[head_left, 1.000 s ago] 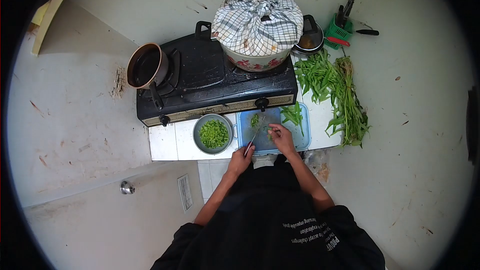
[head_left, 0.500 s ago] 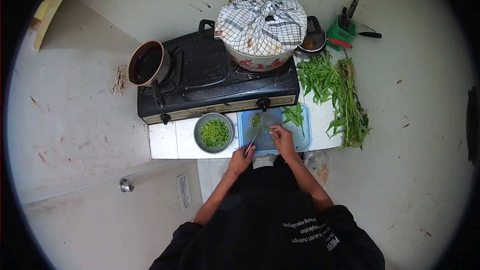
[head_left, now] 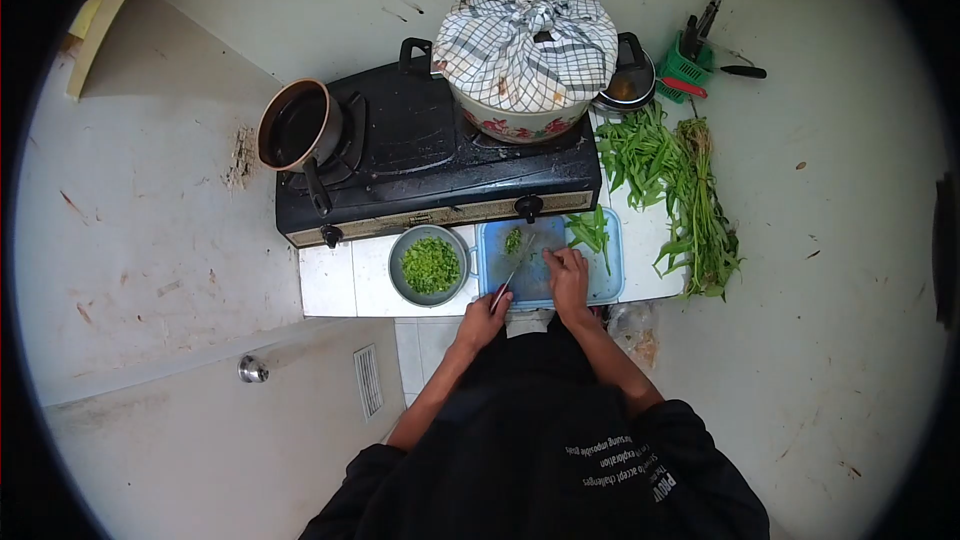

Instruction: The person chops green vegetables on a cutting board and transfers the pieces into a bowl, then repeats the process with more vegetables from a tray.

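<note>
My left hand (head_left: 482,322) is closed around the handle of a knife (head_left: 514,275), its blade slanting up over the blue cutting board (head_left: 497,237). Over the right part of the board, my right hand (head_left: 569,278) has its fingers curled together. Whatever they might hold is too small or hidden to make out. A small heap of chopped greens (head_left: 513,241) lies near the knife tip. Long green leaves (head_left: 590,230) rest at the board's upper right. Left of the board, a grey bowl (head_left: 396,286) contains finely chopped greens (head_left: 430,265).
Behind the board stands a black gas stove (head_left: 405,130) with a saucepan (head_left: 330,140) and a large cloth-covered pot (head_left: 520,125). Bundled leafy greens (head_left: 705,210) lie at the right, below a green utensil basket (head_left: 684,67). A lidded pan (head_left: 628,90) sits beside the big pot.
My right hand has turned, its fingers curling further in and the back of the hand facing up more. The left hand and knife are nearly where they were.
</note>
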Demonstrator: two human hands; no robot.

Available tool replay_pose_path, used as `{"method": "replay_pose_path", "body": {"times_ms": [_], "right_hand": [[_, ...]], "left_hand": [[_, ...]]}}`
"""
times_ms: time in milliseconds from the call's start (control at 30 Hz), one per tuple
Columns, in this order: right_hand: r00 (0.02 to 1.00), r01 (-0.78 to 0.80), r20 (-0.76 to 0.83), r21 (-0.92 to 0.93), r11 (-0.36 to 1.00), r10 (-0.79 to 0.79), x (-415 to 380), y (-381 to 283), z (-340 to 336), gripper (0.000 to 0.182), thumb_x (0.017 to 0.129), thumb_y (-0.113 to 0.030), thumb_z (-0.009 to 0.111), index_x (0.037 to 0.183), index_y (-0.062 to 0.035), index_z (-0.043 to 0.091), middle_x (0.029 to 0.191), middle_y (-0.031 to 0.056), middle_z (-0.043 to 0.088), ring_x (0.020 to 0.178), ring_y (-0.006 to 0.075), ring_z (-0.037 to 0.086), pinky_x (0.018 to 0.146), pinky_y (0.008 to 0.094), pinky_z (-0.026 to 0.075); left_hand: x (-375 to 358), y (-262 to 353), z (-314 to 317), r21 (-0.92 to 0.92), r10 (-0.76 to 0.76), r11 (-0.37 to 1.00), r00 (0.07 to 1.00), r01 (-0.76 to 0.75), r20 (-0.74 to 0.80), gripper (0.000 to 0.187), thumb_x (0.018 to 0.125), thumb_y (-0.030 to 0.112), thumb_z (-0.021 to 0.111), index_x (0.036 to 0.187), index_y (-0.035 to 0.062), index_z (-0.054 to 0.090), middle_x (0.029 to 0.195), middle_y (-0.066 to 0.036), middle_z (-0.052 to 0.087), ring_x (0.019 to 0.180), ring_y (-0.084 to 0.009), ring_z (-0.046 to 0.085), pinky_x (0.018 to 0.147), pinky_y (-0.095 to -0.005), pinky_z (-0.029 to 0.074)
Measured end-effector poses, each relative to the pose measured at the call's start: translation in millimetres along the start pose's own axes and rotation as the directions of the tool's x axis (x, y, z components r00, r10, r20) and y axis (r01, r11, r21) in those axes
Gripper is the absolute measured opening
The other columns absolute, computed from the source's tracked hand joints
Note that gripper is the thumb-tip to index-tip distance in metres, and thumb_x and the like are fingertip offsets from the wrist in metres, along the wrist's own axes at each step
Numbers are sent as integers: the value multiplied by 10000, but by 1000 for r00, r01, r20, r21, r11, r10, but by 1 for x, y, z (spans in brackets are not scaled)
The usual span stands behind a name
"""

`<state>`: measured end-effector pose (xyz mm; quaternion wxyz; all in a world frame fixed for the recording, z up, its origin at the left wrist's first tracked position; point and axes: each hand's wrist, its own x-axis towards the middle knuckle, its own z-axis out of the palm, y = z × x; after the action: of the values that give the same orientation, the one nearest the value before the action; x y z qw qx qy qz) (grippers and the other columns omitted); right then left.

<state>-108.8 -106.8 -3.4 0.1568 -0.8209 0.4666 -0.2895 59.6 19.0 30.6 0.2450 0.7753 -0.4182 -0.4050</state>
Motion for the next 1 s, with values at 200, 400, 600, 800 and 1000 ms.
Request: {"method": "replay_pose_path", "body": {"times_ms": [200,400,600,800,1000], "right_hand": [[998,-7,63,146,989,-2,-10,6,12,280,793,26,662,1042,-62,752,870,93,611,832,301,602,777,409,475],[996,-78,65,252,965,63,-11,-4,14,175,847,-22,647,986,-70,742,872,88,639,833,297,619,781,413,475],[987,-156,-8,218,963,162,7,3,14,118,832,-30,662,921,-67,731,890,89,683,850,306,636,780,404,457],[993,-102,-45,140,985,109,5,5,16,178,799,4,645,929,-84,728,926,66,638,906,284,606,790,410,437],[992,-123,-25,133,983,127,2,6,16,158,811,-6,649,930,-81,723,920,69,636,911,286,603,809,414,438]], "left_hand": [[3,-7,2,-28,-32,999,999,33,14,552,969,475,585,862,-62,656,763,-289,657,779,-470,660,711,-505,503],[2,0,-2,-18,-24,1000,1000,24,6,561,967,482,584,848,-62,653,753,-290,654,772,-461,665,706,-503,502],[3,-5,2,-6,-2,1000,1000,2,3,559,969,483,581,862,-60,657,752,-293,653,772,-467,663,709,-503,502],[2,-2,7,14,-1,1000,999,0,43,537,983,484,562,923,-37,677,758,-272,656,754,-446,662,705,-470,502],[1,9,13,35,-45,999,995,42,89,545,982,496,553,963,-36,670,793,-295,661,830,-483,661,728,-491,507]]}}
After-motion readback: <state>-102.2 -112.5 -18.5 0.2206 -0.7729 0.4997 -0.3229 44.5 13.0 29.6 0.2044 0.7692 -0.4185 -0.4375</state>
